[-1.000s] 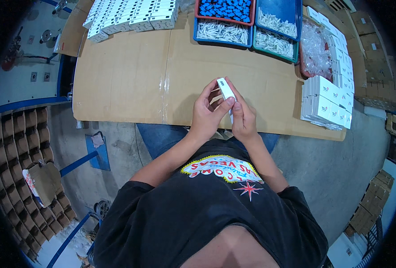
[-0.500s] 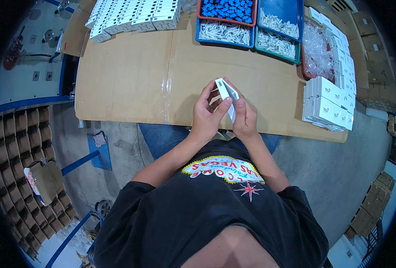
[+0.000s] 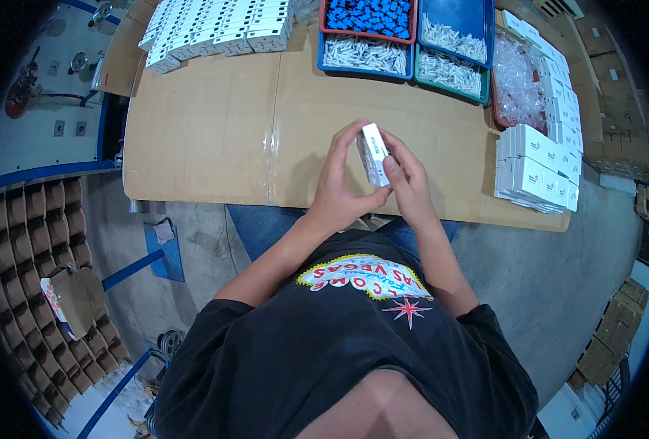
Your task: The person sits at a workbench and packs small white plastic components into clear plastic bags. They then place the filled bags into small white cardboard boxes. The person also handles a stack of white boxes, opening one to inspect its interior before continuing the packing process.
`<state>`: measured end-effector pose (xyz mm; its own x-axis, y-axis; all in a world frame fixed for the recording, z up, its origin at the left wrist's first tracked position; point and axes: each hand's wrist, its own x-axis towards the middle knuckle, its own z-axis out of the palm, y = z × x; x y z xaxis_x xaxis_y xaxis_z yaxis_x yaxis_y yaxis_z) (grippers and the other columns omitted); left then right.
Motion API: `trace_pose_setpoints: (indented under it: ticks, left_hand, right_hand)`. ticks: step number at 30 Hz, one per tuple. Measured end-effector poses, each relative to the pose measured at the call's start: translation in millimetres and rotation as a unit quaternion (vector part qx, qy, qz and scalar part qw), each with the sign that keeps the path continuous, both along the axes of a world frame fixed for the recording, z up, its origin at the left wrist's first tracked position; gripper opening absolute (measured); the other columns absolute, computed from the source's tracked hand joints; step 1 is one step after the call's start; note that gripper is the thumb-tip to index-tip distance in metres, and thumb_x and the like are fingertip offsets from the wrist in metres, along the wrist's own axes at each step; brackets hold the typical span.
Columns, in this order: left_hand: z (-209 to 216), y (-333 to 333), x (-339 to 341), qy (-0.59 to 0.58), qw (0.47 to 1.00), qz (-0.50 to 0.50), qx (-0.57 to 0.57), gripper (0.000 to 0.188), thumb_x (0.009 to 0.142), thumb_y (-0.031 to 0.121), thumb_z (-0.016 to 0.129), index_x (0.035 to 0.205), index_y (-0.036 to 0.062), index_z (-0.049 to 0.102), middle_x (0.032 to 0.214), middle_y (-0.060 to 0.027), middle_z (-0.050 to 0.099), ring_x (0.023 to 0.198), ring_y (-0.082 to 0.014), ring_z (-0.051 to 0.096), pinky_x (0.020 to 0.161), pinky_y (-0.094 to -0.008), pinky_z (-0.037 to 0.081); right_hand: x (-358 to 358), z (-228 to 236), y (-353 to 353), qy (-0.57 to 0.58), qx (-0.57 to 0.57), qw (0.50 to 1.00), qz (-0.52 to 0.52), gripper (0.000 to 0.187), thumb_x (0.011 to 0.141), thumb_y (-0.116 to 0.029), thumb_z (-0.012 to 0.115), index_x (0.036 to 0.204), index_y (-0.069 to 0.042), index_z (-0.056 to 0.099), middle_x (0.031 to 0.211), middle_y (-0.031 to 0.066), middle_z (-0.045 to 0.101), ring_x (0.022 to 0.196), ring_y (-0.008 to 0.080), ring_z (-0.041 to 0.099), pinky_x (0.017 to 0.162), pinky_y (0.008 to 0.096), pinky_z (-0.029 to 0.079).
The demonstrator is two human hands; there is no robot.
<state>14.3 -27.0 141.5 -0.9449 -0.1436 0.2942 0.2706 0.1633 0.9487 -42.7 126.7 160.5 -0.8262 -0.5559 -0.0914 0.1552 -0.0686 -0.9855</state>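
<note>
A small white cardboard box [image 3: 372,156] is held between my two hands, just above the near edge of the cardboard-covered table [image 3: 200,139]. My left hand [image 3: 341,175] grips its left side, with the index finger at the far end and the thumb near the lower end. My right hand [image 3: 410,175] holds the right side, its thumb pressed on the face near the lower end. The box stands tilted, its narrow printed side turned up. Some of my fingertips are hidden behind it.
Rows of white boxes [image 3: 218,29] stand at the far left. Stacked trays hold blue pieces [image 3: 370,16] and white sticks [image 3: 364,55]. Clear plastic bags [image 3: 518,80] fill a red tray at the right, beside stacked flat white boxes [image 3: 536,172]. A partitioned cardboard crate [image 3: 35,271] is at left.
The box, earlier with a gap showing along its length, now shows its narrow printed side and looks closed up. My hands have turned it and my right thumb has shifted onto it.
</note>
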Motion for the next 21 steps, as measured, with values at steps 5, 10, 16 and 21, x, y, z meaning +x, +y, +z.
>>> trace_pose_setpoints:
  ticks: [5, 10, 16, 21]
  left_hand:
    - [0, 12, 4, -0.062, 0.982, 0.002, 0.179, 0.088, 0.088, 0.036, 0.072, 0.159, 0.0059, 0.029, 0.155, -0.0149, 0.040, 0.147, -0.0303, 0.037, 0.124, -0.0460, 0.025]
    - [20, 5, 0, -0.344, 0.821, -0.038, 0.453, 0.071, 0.104, 0.069, 0.034, 0.151, 0.0168, 0.043, 0.134, -0.0075, 0.055, 0.115, -0.0192, 0.058, 0.100, -0.0405, 0.049]
    - [15, -1, 0, -0.385, 0.755, -0.132, 0.514, 0.061, 0.105, 0.064, 0.038, 0.143, 0.0175, 0.050, 0.130, -0.0033, 0.060, 0.119, -0.0177, 0.059, 0.101, -0.0389, 0.048]
    - [17, 7, 0, -0.355, 0.754, -0.098, 0.544, 0.059, 0.106, 0.061, 0.041, 0.145, 0.0182, 0.048, 0.133, -0.0037, 0.058, 0.123, -0.0196, 0.057, 0.104, -0.0416, 0.046]
  right_hand:
    - [0, -4, -1, 0.004, 0.000, 1.000, -0.016, 0.056, 0.102, -0.019, 0.065, 0.152, -0.001, 0.045, 0.147, 0.0151, 0.052, 0.136, 0.0247, 0.051, 0.113, 0.0392, 0.040]
    - [-3, -7, 1, 0.228, 0.073, 0.971, 0.019, 0.060, 0.095, -0.017, 0.070, 0.149, -0.001, 0.049, 0.153, 0.0193, 0.046, 0.139, 0.0326, 0.049, 0.114, 0.0417, 0.040]
    - [-2, -10, 0, 0.337, 0.139, 0.931, 0.017, 0.057, 0.094, -0.019, 0.070, 0.145, 0.001, 0.053, 0.149, 0.0225, 0.051, 0.137, 0.0415, 0.049, 0.112, 0.0443, 0.041]
    - [-1, -12, -1, 0.389, 0.136, 0.911, 0.007, 0.053, 0.099, -0.020, 0.066, 0.143, 0.005, 0.053, 0.148, 0.0252, 0.053, 0.134, 0.0432, 0.053, 0.112, 0.0453, 0.043]
